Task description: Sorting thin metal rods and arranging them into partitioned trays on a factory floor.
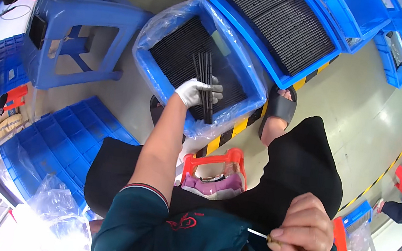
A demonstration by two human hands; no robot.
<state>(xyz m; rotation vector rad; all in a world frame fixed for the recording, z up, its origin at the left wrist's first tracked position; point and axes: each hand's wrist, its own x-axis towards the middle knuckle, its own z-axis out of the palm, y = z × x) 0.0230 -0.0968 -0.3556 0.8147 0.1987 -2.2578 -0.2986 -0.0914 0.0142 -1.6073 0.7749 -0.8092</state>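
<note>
My left hand (199,93), in a white glove with greyish fingertips, is closed round a loose bundle of slim black rods (202,68). It is above a blue bin (138,59) lined with clear plastic, where many similar black rods (179,44) lie in rows. My bare right hand (307,232) is near my chest on the right, thumb and fingers pinched on a small brownish piece with a thin white stick (257,233) pointing left. The exact kind of that piece is hard to make out.
A larger blue crate (283,80) of black rods stands at the upper right. At the left are a blue plastic stool (42,57) and a blue lid-like panel (61,136). A red stool (235,156) stands between my legs. Yellow-black tape (219,141) marks the floor.
</note>
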